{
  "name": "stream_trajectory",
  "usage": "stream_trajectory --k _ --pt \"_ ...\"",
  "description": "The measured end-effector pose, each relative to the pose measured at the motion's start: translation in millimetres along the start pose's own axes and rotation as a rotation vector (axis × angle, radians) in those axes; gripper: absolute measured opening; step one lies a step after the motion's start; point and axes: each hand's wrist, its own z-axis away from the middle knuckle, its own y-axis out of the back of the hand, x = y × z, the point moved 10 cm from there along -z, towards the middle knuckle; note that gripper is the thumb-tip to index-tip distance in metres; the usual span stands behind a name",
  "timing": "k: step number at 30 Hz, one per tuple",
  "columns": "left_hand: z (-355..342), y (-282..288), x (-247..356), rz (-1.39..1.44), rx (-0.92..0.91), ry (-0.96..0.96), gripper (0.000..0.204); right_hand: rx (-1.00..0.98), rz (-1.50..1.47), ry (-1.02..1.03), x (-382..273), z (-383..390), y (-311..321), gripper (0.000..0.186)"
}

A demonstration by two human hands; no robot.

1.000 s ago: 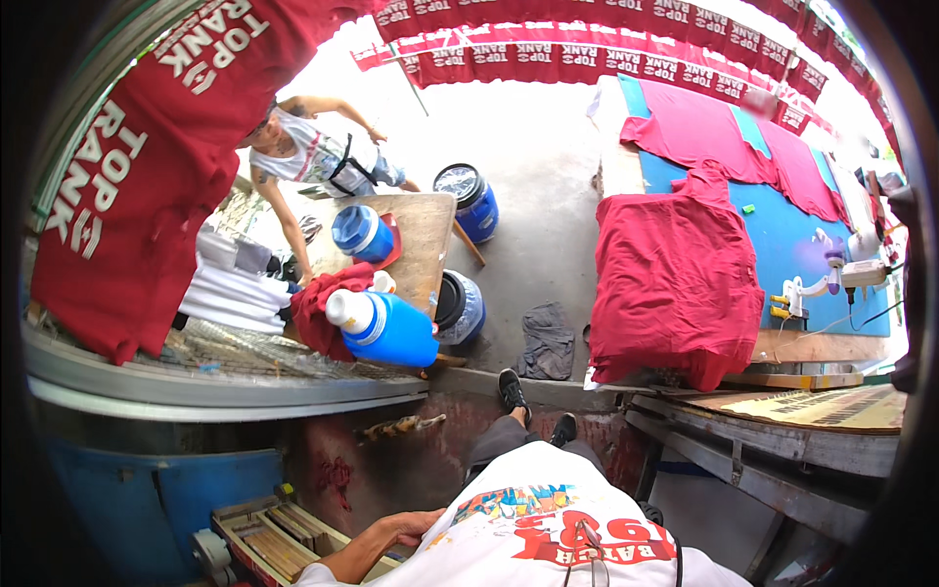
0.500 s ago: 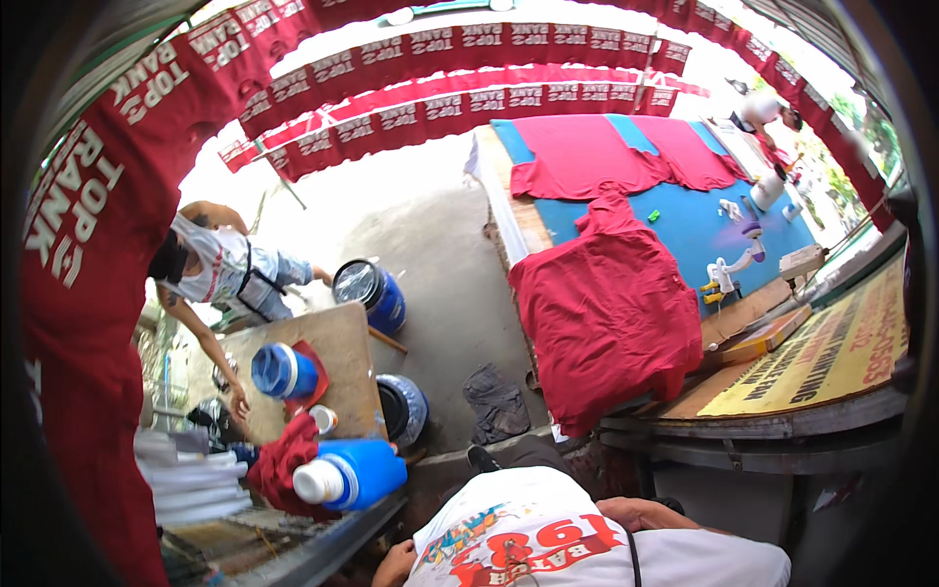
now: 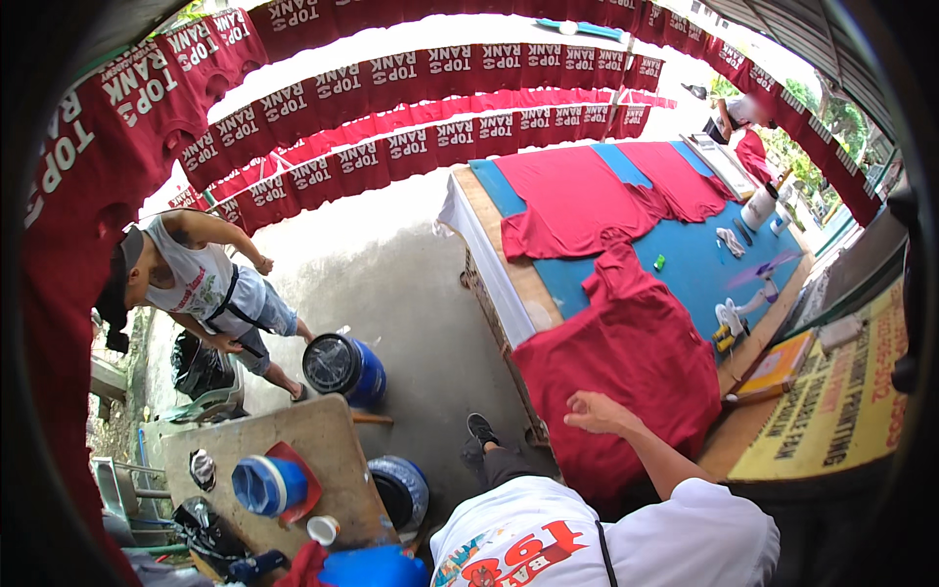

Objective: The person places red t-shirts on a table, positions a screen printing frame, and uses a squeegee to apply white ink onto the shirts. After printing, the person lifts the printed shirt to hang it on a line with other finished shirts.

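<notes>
My right hand (image 3: 599, 414) reaches out over a red T-shirt (image 3: 626, 342) that lies partly on the blue-topped table and hangs down over its near edge. Its fingers are loosely bent with nothing in them, and I cannot tell whether they touch the cloth. My left hand is out of view. Two more red shirts (image 3: 572, 191) lie flat along the far side of the blue table top (image 3: 577, 279). A small fan (image 3: 768, 291) with purple blurred blades stands near the table's right edge.
On the left, a wooden table (image 3: 323, 440) bears a blue tub (image 3: 269, 486) and a white cup (image 3: 323, 529). Lidded blue drums (image 3: 370, 377) stand beside it. A co-worker (image 3: 201, 259) stands behind them. Rows of red printed shirts (image 3: 391, 157) hang overhead. Another person (image 3: 738, 112) is at the far right.
My right arm has risen from beside my body and stretched out over the red shirt. My left hand has left the view. I have moved forward; the co-worker has straightened, drawing an arm back from the wooden table.
</notes>
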Motion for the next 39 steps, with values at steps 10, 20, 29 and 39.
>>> stream_trajectory --k 10,20,29,39 --pt "-407.6 67.3 221.6 -0.251 0.082 -0.202 0.048 1.038 0.094 0.244 15.1 -436.9 266.7 0.071" --pt "-684.0 182.1 520.2 -0.545 -0.013 -0.314 0.045 1.003 0.152 -0.543 71.3 -577.6 334.5 0.111" --pt "-879.8 327.7 791.7 -0.944 -0.045 -0.650 0.044 0.957 -0.004 -0.880 33.9 -595.6 348.9 0.129" --pt "-1073.1 302.8 1102.7 -0.879 -0.230 -0.714 0.038 1.176 -0.086 -1.170 33.6 -705.2 441.7 0.115"
